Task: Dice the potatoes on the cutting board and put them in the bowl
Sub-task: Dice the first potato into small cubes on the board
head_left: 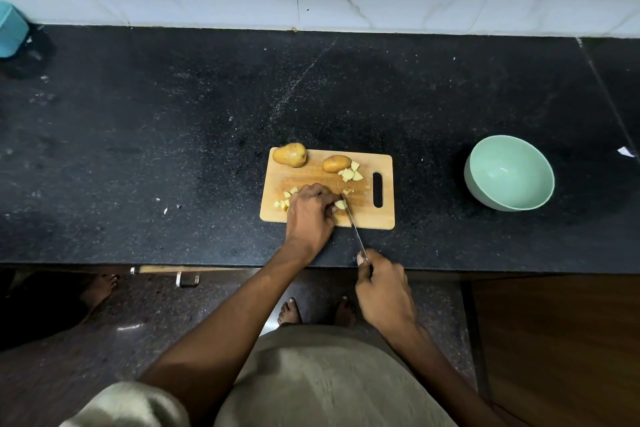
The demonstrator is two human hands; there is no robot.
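Note:
A wooden cutting board [367, 215] lies on the black counter. At its back edge sit a whole potato [290, 155] and a smaller potato [336, 163]. Diced pieces lie beside the smaller one [350, 174] and at the board's left [284, 201]. My left hand [310, 215] holds a potato piece [340, 204] down on the board with curled fingers. My right hand [382, 288] grips the handle of a knife [354, 225], whose blade tip meets that piece. The pale green bowl [509, 173] stands to the right, with nothing visible inside.
A teal container [12, 29] stands at the far left against the marble wall. A white scrap [626, 151] lies at the right edge. The counter's front edge runs just below the board. Bare feet show on the floor below.

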